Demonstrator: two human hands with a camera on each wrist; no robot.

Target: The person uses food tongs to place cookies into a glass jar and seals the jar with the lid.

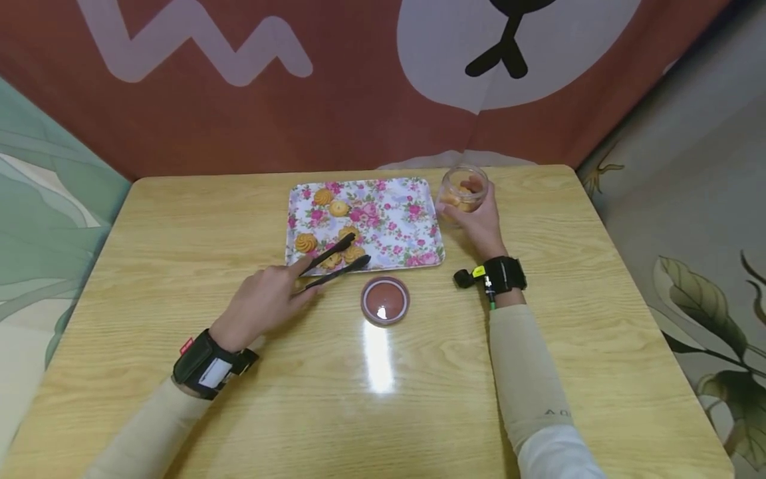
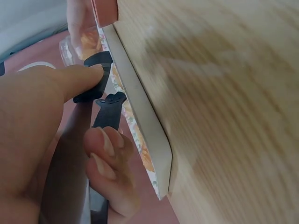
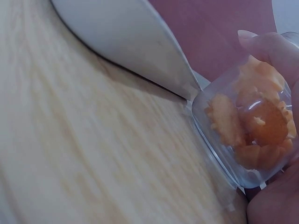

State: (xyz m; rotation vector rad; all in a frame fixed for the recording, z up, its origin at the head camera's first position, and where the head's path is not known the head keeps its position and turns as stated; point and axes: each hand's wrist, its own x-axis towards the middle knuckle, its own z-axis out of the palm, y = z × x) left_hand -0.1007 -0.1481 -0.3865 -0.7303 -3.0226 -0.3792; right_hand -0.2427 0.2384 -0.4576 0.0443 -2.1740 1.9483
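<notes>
Cookies (image 1: pixel 338 209), six visible, lie on one tray (image 1: pixel 397 229) beside one jar (image 1: pixel 445 193).

Cookies (image 1: pixel 306 243): six visible on tray (image 1: pixel 395 219), several in jar (image 1: pixel 446 188), exact number unclear. One tray, one jar, one lid (image 1: pixel 385 299), one pair of tongs (image 1: pixel 338 273). Left hand (image 1: pixel 257 303), right hand (image 1: pixel 483 223): two.

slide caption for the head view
Left hand holds tongs at cookies on a floral tray; right hand grips a jar.

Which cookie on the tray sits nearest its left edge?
The swirled cookie toward the near-left corner of the tray; every other cookie lies farther right.
</notes>
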